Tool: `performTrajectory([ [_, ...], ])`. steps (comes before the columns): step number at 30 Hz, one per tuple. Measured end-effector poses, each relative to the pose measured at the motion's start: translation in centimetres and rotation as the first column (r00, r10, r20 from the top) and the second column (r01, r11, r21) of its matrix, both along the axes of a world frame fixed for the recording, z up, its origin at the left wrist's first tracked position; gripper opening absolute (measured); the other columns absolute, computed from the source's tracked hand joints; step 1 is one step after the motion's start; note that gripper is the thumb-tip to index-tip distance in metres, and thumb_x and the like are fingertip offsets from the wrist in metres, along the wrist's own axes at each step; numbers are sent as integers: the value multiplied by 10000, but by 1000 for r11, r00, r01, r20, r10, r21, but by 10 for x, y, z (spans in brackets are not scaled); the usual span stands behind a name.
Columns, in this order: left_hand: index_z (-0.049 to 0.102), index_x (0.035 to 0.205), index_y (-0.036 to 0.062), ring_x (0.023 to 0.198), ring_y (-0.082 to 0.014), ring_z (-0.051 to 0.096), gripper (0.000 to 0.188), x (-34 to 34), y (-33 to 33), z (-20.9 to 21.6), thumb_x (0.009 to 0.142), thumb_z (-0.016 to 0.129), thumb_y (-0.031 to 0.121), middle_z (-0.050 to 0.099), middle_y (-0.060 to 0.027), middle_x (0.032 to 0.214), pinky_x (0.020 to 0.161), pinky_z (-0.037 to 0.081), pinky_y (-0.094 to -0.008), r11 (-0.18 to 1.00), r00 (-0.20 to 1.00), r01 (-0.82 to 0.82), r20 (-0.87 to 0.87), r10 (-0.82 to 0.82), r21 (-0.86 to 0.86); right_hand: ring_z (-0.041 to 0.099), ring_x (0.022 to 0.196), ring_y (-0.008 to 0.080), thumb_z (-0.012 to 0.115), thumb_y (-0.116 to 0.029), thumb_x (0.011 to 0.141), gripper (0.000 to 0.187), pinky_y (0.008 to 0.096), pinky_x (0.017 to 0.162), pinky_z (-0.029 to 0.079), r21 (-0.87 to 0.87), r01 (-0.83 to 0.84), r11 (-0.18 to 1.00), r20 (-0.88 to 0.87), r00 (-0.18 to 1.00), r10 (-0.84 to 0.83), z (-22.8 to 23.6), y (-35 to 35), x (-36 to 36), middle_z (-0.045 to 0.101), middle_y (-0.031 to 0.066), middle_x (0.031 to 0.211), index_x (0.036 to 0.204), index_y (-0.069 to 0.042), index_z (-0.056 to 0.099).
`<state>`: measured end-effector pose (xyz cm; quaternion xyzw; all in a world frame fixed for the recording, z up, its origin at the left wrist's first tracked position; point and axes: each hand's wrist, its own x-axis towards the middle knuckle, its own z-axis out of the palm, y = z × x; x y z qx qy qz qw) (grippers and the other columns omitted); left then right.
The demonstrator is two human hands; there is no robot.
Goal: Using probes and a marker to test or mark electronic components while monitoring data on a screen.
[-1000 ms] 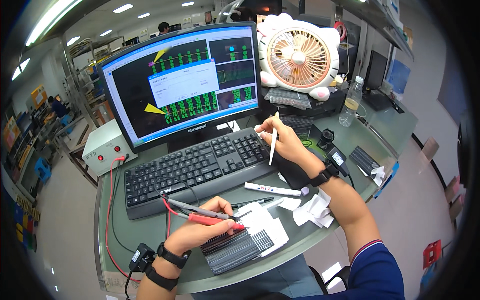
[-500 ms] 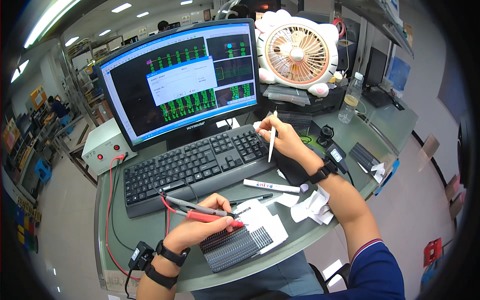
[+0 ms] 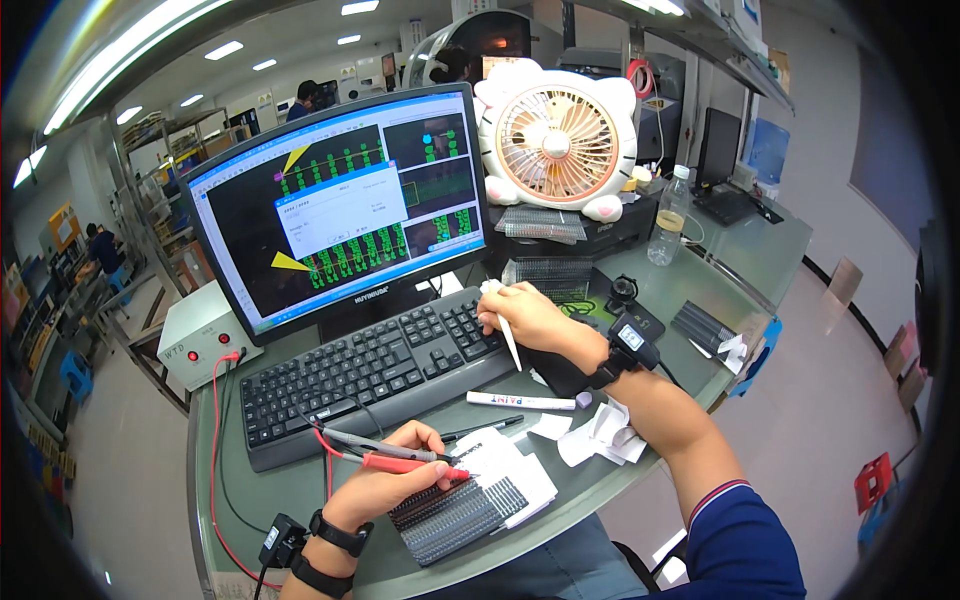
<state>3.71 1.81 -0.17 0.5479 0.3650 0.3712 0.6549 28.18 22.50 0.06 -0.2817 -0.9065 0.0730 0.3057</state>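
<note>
A person works with both hands around a keyboard [image 3: 365, 372]. On the monitor [image 3: 240, 275] behind it, two yellow pointers [image 3: 291, 261] show again; half a second ago they were absent. The right hand [image 3: 538, 320], at the keyboard's right end, has flattened, and its fingers cover more of the white stick [image 3: 510, 345] they grip. Whether a fingertip presses a key, I cannot tell.

The left hand [image 3: 392, 482], in front of the keyboard, has its fingers closed around a red probe [image 3: 400, 464] and a grey probe [image 3: 372, 442], both aimed at the upper edge of a dark ribbed panel [image 3: 455, 522]. Firm contact there is too small to confirm. The panel lies in front of the keyboard's right half, partly over white paper [image 3: 537, 484] on the tabletop [image 3: 285, 490]. Probes and panel keep their arrangement, so the probing seems uninterrupted while the display changes.
</note>
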Motion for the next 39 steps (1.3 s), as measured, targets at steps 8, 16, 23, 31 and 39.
performTrajectory([
  [8, 491, 997, 37, 826, -103, 633, 196, -1, -1, 3, 870, 629, 94, 608, -47, 894, 747, 494, -218, 1000, 1000, -7, -1, 7, -21, 580, 865, 281, 545, -244, 911, 138, 387, 815, 382, 66, -60, 996, 48, 997, 57, 11, -1, -29, 624, 80, 812, 905, -108, 568],
  [16, 485, 996, 55, 850, -75, 598, 212, 1, -4, 1, 887, 624, 173, 600, -28, 910, 760, 471, -218, 1000, 999, 24, -36, -23, 13, 610, 876, 330, 558, -223, 901, 153, 417, 780, 422, -59, 9, 998, -14, 1000, -10, 16, 7, -27, 647, 139, 884, 974, -88, 555],
  [23, 480, 983, 62, 825, -70, 594, 216, 0, -2, 1, 888, 631, 184, 602, -25, 881, 739, 471, -214, 999, 999, 37, -10, -36, 37, 634, 877, 331, 568, -210, 921, 224, 389, 763, 476, -297, 43, 954, -213, 971, -110, 5, 11, -10, 630, 179, 923, 1067, -56, 496],
  [31, 495, 979, 35, 794, -91, 632, 207, -1, 1, 2, 854, 647, 99, 610, -38, 875, 726, 493, -213, 1000, 999, -29, -28, 29, 8, 637, 857, 290, 591, -136, 888, 169, 358, 757, 476, -221, 58, 974, -362, 922, -137, 3, 2, -3, 639, 128, 901, 1021, -45, 537],
  [39, 474, 967, 44, 828, -102, 629, 183, 3, -1, 3, 886, 616, 127, 625, -55, 872, 748, 498, -238, 999, 999, -17, -43, 19, 43, 648, 848, 248, 579, -110, 900, 144, 341, 749, 489, -197, 62, 978, -343, 931, -128, 3, -2, 4, 656, 118, 922, 1005, -22, 536],
])
